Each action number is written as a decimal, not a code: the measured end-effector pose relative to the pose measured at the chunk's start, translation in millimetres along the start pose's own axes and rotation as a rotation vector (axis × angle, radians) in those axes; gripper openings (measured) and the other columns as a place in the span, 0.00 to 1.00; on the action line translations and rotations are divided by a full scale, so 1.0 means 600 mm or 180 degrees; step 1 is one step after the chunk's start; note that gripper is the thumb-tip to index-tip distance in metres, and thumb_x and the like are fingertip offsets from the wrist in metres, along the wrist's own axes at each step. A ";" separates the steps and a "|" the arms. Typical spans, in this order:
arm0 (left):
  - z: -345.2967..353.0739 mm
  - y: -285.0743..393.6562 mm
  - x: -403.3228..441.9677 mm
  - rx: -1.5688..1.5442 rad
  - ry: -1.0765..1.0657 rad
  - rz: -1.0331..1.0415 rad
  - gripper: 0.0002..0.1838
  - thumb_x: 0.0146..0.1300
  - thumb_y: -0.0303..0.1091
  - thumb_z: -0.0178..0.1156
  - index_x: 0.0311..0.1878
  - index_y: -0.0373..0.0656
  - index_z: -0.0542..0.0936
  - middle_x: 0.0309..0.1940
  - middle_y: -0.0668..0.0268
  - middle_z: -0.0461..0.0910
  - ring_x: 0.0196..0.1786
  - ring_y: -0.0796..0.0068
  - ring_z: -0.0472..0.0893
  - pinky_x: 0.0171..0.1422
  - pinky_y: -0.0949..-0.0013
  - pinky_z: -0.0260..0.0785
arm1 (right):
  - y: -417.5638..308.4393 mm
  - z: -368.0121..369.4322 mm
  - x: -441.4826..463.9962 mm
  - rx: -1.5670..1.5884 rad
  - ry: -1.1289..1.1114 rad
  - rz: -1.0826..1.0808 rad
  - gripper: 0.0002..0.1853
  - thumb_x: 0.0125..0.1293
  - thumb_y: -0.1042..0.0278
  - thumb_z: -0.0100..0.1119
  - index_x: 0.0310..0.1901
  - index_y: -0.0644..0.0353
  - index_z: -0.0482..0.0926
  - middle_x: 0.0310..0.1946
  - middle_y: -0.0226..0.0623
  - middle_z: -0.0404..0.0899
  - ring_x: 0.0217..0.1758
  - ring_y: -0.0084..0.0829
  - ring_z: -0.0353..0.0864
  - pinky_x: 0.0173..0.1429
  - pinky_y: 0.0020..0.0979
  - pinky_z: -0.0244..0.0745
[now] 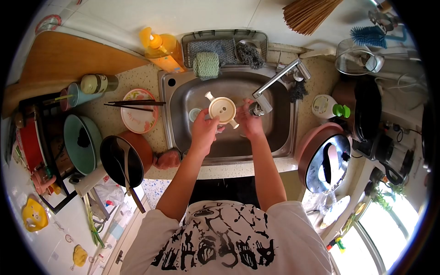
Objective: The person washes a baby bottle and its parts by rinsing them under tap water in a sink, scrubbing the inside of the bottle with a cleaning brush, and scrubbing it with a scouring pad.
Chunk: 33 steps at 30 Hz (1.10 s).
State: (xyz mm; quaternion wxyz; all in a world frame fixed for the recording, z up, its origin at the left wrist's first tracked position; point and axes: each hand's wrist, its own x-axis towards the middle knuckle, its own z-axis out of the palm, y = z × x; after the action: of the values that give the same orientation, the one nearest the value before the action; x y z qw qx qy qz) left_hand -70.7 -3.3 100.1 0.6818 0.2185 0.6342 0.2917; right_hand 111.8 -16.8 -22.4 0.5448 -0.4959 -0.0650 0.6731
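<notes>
My left hand grips a cream round piece with two stubby side handles and small holes in its middle, held above the steel sink. Thumb and fingers close on its lower left edge. Beside it, my right hand is under the spout of the chrome faucet, partly covered by it. Its visible fingers look loosely extended, and I see nothing held in them. A small pale round lid or ring lies on the sink floor at the left.
Behind the sink, a rack holds a green sponge, beside an orange soap bottle. Chopsticks rest across a plate at left, near a pot with utensils. A lidded pot and white bottle stand right.
</notes>
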 end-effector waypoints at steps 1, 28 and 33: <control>0.000 -0.001 -0.001 0.0008 0.0021 -0.0014 0.20 0.73 0.33 0.57 0.64 0.41 0.67 0.43 0.60 0.87 0.39 0.71 0.89 0.19 0.81 0.56 | -0.007 0.006 -0.009 0.0067 0.0026 0.0033 0.12 0.74 0.70 0.58 0.55 0.54 0.71 0.45 0.40 0.82 0.41 0.33 0.85 0.46 0.36 0.81; -0.005 -0.016 -0.007 -0.0131 -0.0009 0.0058 0.21 0.73 0.33 0.58 0.64 0.38 0.67 0.43 0.58 0.87 0.38 0.70 0.89 0.19 0.81 0.59 | 0.012 -0.014 -0.021 -0.0599 0.0167 -0.0756 0.11 0.69 0.81 0.51 0.51 0.69 0.77 0.46 0.41 0.84 0.50 0.32 0.84 0.57 0.33 0.80; -0.003 -0.016 -0.011 -0.0181 -0.0032 0.0066 0.21 0.73 0.33 0.58 0.64 0.38 0.67 0.44 0.58 0.86 0.38 0.70 0.89 0.19 0.81 0.59 | 0.014 -0.030 -0.013 -0.0925 0.0045 -0.0722 0.14 0.74 0.78 0.49 0.58 0.64 0.73 0.56 0.46 0.81 0.57 0.39 0.84 0.63 0.41 0.80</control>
State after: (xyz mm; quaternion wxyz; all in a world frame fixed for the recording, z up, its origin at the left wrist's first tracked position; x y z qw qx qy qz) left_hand -71.6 -14.6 98.4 0.6879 0.2071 0.6200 0.3156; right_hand 118.6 -34.7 -32.1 0.5403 -0.5636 -0.2132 0.5874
